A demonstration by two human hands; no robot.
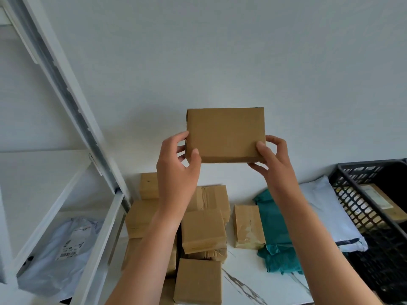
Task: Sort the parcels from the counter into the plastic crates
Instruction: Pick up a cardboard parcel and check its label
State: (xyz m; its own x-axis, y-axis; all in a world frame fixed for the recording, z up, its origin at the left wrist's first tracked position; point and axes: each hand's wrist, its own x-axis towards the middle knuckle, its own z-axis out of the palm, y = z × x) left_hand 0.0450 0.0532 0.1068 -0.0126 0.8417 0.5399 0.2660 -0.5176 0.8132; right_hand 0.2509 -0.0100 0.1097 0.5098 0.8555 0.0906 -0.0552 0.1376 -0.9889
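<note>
Both hands hold a flat cardboard box (pixel 225 134) up in the air above the back edge of the counter (pixel 242 274), its broad plain face turned toward the camera with the wall (pixel 220 51) behind it; the left hand (pixel 178 164) grips the lower left corner, thumb on the front face and fingers curled round the side; the right hand (pixel 272 159) pinches the lower right corner the same way, thumb in front and fingers behind

At the counter's right edge stands a black plastic crate (pixel 356 208) with lattice walls; inside it lies a labelled cardboard parcel (pixel 383 201), partly seen through the mesh, and the rest of the crate's inside is too dark to tell

A white mailer (pixel 326 208) lies against the crate's near wall; just beside it, toward the middle of the counter, is a crumpled teal mailer (pixel 277 227); next to that stands a small taped box (pixel 248 226); a pile of brown boxes (pixel 203 230) fills the left side of the counter, from the back edge to the front, several touching or stacked on each other

Beside the counter's left edge is a white shelving unit (pixel 66 190); on its lower shelf rests a pale plastic bag (pixel 66 249) with a printed label
</note>
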